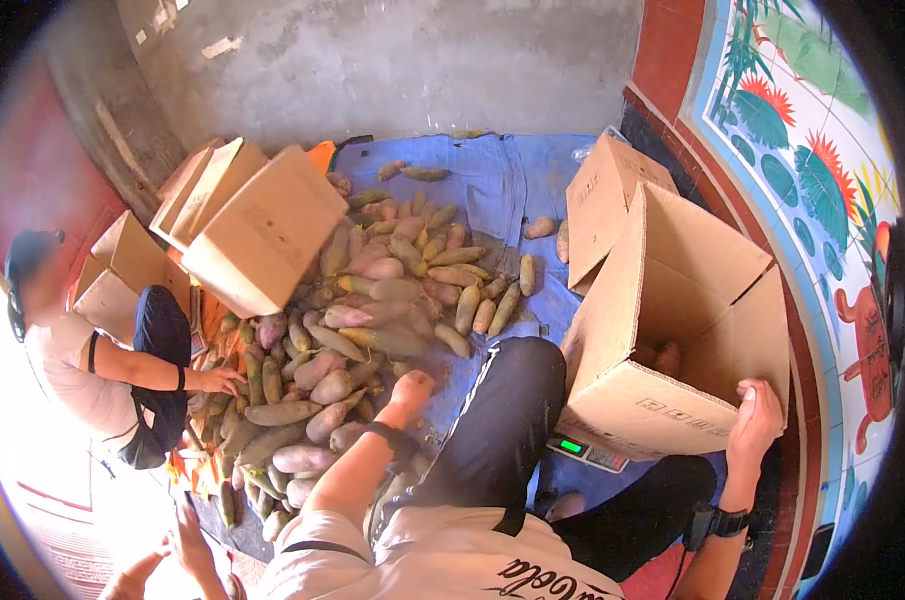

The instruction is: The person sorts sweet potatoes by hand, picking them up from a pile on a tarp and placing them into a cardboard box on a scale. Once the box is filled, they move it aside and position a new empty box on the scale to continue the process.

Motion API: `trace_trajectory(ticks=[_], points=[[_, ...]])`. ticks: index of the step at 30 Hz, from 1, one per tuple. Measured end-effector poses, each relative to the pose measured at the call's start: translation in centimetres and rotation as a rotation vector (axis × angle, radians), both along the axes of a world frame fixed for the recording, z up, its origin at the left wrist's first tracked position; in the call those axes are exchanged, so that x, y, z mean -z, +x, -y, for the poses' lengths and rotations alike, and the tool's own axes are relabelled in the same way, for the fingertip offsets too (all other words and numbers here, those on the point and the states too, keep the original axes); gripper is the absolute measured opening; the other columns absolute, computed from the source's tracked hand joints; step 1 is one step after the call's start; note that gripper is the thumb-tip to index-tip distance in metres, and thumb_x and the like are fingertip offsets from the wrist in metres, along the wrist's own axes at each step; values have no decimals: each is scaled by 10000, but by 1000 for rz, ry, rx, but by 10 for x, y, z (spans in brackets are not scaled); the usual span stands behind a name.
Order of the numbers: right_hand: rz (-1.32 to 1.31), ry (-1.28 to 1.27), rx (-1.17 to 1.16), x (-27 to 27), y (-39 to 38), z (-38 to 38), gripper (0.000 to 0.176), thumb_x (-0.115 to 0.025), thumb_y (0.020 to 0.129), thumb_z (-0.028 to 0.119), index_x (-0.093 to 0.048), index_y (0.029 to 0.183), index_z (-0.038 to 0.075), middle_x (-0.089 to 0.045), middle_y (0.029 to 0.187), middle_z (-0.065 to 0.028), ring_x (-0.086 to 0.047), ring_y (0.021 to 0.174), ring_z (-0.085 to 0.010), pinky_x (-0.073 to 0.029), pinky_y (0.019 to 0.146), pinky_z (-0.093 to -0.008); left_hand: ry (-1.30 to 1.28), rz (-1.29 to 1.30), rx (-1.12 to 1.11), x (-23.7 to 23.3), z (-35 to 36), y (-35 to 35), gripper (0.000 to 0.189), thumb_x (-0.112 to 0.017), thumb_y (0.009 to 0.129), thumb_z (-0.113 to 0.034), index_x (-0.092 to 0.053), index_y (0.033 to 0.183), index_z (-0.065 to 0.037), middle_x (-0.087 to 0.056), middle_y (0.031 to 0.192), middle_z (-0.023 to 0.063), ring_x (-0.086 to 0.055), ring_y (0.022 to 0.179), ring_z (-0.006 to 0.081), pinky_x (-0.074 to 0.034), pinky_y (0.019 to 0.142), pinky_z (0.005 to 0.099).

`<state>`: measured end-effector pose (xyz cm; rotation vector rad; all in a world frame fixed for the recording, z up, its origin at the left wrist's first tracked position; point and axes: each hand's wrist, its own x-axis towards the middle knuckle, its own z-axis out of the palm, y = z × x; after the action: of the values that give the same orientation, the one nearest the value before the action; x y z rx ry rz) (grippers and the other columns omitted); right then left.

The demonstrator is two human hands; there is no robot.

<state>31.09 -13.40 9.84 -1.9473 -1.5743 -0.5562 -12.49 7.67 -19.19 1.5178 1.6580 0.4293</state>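
Note:
My left hand (pixel 411 390) is over the near right side of a big heap of long green and pinkish radishes (pixel 392 290). Its fingers are turned away and blurred, so what they hold, if anything, does not show. My right hand (pixel 756 425) grips the near right edge of an open cardboard box (pixel 662 405), thumb and fingers around the rim. Inside that box a reddish radish (pixel 668 358) is partly visible; the rest of the inside is in shadow. The box stands on a scale (pixel 584 452) with a lit green display.
Another cardboard box (pixel 597 205) stands behind mine. Several more boxes (pixel 267 230) lean at the left. A co-worker (pixel 92 370) squats there, one hand on the heap. Another person's hands (pixel 187 545) show at lower left. A blue tarp (pixel 487 190) lies underneath; a tiled wall (pixel 812 150) rises right.

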Motion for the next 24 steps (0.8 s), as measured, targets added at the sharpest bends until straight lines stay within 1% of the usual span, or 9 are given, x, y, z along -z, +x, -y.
trace_trajectory(ticks=[2, 4, 8, 10, 11, 12, 14, 19, 24], points=[[11, -1, 10, 3, 3, 1, 221, -378, 900, 125, -544, 827, -2, -545, 756, -158, -539, 715, -319, -410, 655, -391, 15, -49, -18, 10, 3, -13, 325, -514, 790, -322, -642, 918, -52, -628, 927, 194, -600, 888, 345, -471, 773, 404], [22, -3, 13, 4, 5, 1, 220, -378, 900, 122, -546, 829, -2, -549, 763, -157, -543, 721, -316, -414, 661, -387, 113, -113, -12, 13, 7, -28, 258, -558, 794, -248, -636, 918, -36, -639, 867, 168, -610, 838, 279, -469, 738, 368], [-25, 5, -2, 6, 6, 1, 214, -381, 898, 110, -550, 842, -8, -558, 774, -154, -553, 730, -305, -424, 671, -374, -14, -261, -107, 33, 12, -67, 277, -575, 758, -269, -639, 922, -55, -633, 916, 184, -600, 881, 324, -466, 771, 398], [-21, 13, -5, 7, 7, 1, 210, -383, 896, 105, -550, 845, -10, -559, 773, -153, -555, 730, -302, -426, 671, -370, 125, -420, -84, 27, 23, -80, 249, -566, 764, -258, -651, 909, -74, -634, 886, 176, -598, 868, 331, -467, 795, 410], [-20, 1, 10, 6, 8, 1, 208, -385, 895, 103, -551, 847, -12, -559, 772, -153, -558, 728, -301, -429, 671, -369, 5, -542, -151, 32, 24, -86, 278, -574, 778, -242, -632, 993, -75, -600, 1021, 184, -553, 969, 339, -448, 851, 422], [-19, -12, 26, 6, 8, 2, 206, -387, 894, 101, -552, 850, -14, -559, 770, -153, -560, 726, -299, -432, 671, -367, -4, -543, -153, 25, 28, -90, 278, -574, 778, -242, -632, 993, -75, -600, 1021, 184, -553, 969, 339, -448, 851, 422], [-33, -16, 22, 7, 10, 2, 214, -382, 897, 104, -554, 851, -14, -562, 774, -151, -566, 727, -292, -439, 674, -363, -114, -587, -264, 3, 40, -96, 412, -556, 761, -294, -554, 1131, -114, -500, 1191, 149, -450, 1129, 338, -391, 946, 398], [-99, -2, 22, 12, 13, 3, 252, -356, 910, 114, -561, 858, -22, -572, 787, -147, -581, 731, -267, -458, 683, -351, -91, -598, -336, 20, 67, -121, 487, -578, 723, -198, -488, 1197, -136, -365, 1334, 119, -283, 1277, 305, -310, 1018, 421], [-135, -6, 35, 16, 23, 5, 287, -326, 921, 123, -557, 861, -37, -575, 792, -150, -585, 739, -257, -465, 686, -340, -21, -567, -371, 12, 81, -123, 535, -610, 679, -196, -482, 1197, -168, -362, 1336, 110, -295, 1271, 299, -305, 1016, 437]])
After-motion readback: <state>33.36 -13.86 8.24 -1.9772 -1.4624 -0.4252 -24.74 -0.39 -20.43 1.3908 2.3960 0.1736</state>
